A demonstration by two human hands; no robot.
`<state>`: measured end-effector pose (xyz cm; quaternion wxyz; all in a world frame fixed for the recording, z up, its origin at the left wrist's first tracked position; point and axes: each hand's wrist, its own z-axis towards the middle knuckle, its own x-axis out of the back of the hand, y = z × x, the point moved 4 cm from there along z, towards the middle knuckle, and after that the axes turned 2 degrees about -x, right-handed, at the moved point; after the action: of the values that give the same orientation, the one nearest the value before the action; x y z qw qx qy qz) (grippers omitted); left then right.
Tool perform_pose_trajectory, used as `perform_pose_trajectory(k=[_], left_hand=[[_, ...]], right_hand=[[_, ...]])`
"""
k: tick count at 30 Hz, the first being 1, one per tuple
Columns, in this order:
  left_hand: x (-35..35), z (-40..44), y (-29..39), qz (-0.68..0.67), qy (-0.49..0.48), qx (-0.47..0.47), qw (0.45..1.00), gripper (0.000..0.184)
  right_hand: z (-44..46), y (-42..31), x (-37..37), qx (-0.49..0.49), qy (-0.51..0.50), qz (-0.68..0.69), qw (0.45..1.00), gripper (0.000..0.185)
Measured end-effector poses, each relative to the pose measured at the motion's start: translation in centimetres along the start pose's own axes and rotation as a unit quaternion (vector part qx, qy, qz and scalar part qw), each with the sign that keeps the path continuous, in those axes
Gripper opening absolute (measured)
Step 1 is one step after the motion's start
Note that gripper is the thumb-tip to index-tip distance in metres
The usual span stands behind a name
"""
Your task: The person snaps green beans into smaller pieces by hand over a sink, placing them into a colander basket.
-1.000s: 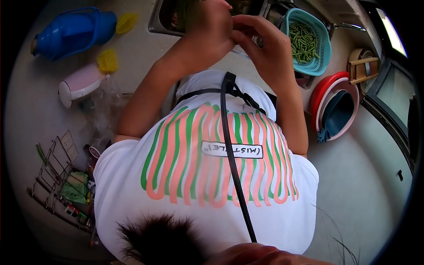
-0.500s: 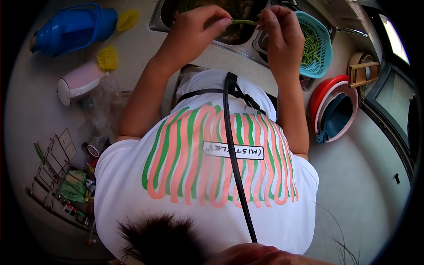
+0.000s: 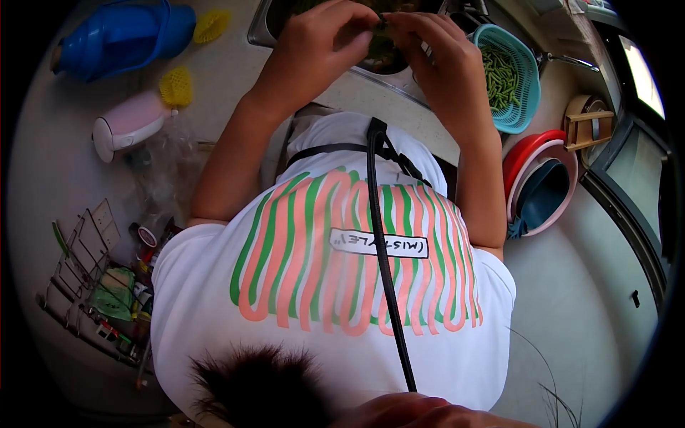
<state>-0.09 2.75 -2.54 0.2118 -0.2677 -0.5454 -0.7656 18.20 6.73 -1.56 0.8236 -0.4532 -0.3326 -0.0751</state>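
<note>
At the top of the view, my left hand (image 3: 321,50) is closed in a pinch, thumb and fingers curled together over the sink (image 3: 262,27). Close beside it, my right hand (image 3: 446,60) also has its fingers brought together. A green bean (image 3: 382,23) is between the fingertips of both hands, mostly hidden by them. In the turquoise basket (image 3: 531,78) to the right of my right hand lie many short green bean pieces (image 3: 499,78). The sink's contents are dark and partly covered by my hands.
A blue thermos flask (image 3: 118,43), yellow scrubbers (image 3: 176,87) and a pink-and-white kettle (image 3: 128,125) are on the left. Stacked basins (image 3: 514,160) stand at right, near a window frame (image 3: 621,150). A wire rack (image 3: 64,299) holds small items at lower left.
My hands have come closer together, the right one moving left toward the left one. The bean, earlier stretched visibly between them, is now mostly hidden in the fingers.
</note>
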Motion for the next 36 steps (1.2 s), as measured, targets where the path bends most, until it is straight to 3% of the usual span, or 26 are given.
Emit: perform_pose_trajectory(k=[6,12,15,19,21,23,25,28,29,32,33,36], left_hand=[[0.3,0.6,0.4,0.000,-0.006,-0.020,1.000,0.018],[0.0,0.4,0.5,0.115,0.048,-0.168,0.978,0.016],[0.0,0.4,0.7,0.097,0.082,-0.148,0.981,0.016],[-0.2,0.3,0.7,-0.110,0.083,0.035,0.990,0.017],[-1.4,-0.5,-0.3,-0.247,0.083,0.173,0.950,0.017],[-1.7,-0.1,-0.1,-0.364,0.084,0.207,0.904,0.022],[-1.4,0.9,0.9,-0.432,0.100,0.232,0.866,0.021],[-0.7,0.9,0.7,-0.444,0.104,0.189,0.869,0.022],[-1.4,0.2,-0.7,-0.493,0.089,0.194,0.844,0.021],[-1.6,0.0,-0.8,-0.483,0.058,0.219,0.846,0.019],[-1.2,-0.1,-0.3,-0.510,0.030,0.245,0.824,0.023],[-1.5,0.1,-0.2,-0.482,0.031,0.217,0.848,0.025]], right_hand=[[-0.3,-0.3,-0.4,0.058,0.008,-0.101,0.993,0.015],[-0.5,-0.8,-0.5,0.085,0.017,-0.151,0.985,0.011],[-0.8,-0.3,-0.9,0.112,0.105,-0.100,0.983,0.018],[-1.3,-0.7,-1.4,0.097,0.185,-0.061,0.976,0.019],[-1.8,-1.0,-1.8,0.104,0.228,-0.068,0.966,0.018],[-2.4,-1.0,-2.4,0.027,0.231,0.012,0.972,0.017],[-3.3,-0.7,-2.8,-0.069,0.199,0.108,0.972,0.014],[-3.7,-0.2,-3.3,-0.194,0.154,0.302,0.920,0.012],[-3.7,-0.1,-3.2,-0.190,0.143,0.342,0.909,0.012],[-3.2,-0.2,-2.4,-0.140,0.162,0.320,0.923,0.013],[-3.2,-0.2,-2.2,-0.139,0.159,0.314,0.926,0.014],[-3.7,0.3,-1.0,-0.174,0.209,0.239,0.932,0.014]])
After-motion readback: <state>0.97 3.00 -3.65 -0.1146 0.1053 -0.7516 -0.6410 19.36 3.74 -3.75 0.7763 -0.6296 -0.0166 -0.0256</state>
